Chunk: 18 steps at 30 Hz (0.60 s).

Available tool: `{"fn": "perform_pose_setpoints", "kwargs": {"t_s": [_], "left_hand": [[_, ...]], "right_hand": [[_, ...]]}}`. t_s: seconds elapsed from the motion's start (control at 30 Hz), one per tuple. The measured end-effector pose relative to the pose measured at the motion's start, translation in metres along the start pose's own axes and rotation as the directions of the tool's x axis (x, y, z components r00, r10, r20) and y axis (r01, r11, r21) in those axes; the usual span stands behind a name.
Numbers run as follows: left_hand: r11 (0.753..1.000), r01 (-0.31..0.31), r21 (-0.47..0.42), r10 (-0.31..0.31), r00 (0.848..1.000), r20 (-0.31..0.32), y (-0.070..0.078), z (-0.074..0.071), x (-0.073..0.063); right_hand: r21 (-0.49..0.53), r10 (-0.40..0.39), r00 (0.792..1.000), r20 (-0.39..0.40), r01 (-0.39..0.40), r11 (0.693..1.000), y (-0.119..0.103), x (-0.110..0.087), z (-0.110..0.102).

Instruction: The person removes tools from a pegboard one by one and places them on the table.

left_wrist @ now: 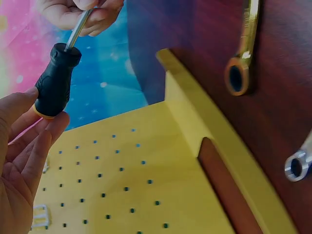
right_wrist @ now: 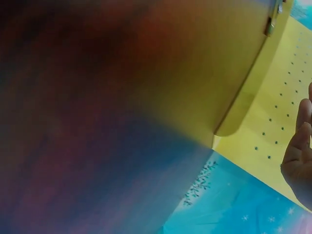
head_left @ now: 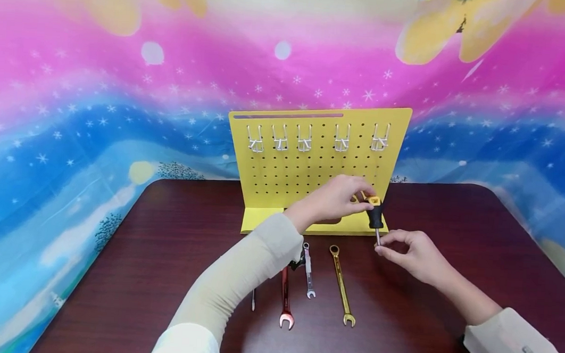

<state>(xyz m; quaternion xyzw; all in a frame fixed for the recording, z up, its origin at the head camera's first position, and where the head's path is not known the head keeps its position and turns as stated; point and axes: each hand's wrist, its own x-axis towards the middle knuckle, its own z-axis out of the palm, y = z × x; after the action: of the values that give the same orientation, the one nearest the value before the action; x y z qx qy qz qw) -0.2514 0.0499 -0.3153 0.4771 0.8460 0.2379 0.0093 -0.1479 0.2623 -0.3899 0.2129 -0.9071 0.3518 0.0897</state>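
Note:
A screwdriver point(head_left: 375, 217) with a black and yellow handle is held tip down in front of the yellow pegboard's right end. My left hand point(head_left: 341, 198) grips its handle between thumb and fingers, as the left wrist view also shows at the black handle point(left_wrist: 56, 80). Lower down, my right hand point(head_left: 417, 255) pinches the metal shaft point(left_wrist: 78, 30) near its tip, and the fingertips hide the very end. On the table close by lie a gold wrench point(head_left: 341, 286), a small silver wrench point(head_left: 308, 271) and a red wrench point(head_left: 284, 296).
The yellow pegboard point(head_left: 311, 172) stands at the table's back, with several white hooks point(head_left: 304, 139) along its upper part. A thin metal shaft point(head_left: 253, 300) and a black object point(head_left: 298, 261) are partly covered by my left sleeve. Behind the dark wooden table point(head_left: 163, 255) hangs a patterned cloth point(head_left: 196, 76).

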Motion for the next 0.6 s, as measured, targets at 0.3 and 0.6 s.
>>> {"fn": "perform_pose_setpoints", "kwargs": {"t_s": [0.3, 0.6], "left_hand": [[1.000, 0.007, -0.010, -0.007, 0.999, 0.034, -0.009, 0.019, -0.006], [0.998, 0.033, -0.060, -0.028, 0.997, 0.072, -0.016, 0.036, -0.011]], "right_hand": [[0.018, -0.001, 0.995, 0.105, -0.001, 1.000, 0.003, -0.005, 0.007], [0.074, 0.019, 0.971, 0.237, -0.037, 0.997, 0.007, -0.009, 0.012]]}}
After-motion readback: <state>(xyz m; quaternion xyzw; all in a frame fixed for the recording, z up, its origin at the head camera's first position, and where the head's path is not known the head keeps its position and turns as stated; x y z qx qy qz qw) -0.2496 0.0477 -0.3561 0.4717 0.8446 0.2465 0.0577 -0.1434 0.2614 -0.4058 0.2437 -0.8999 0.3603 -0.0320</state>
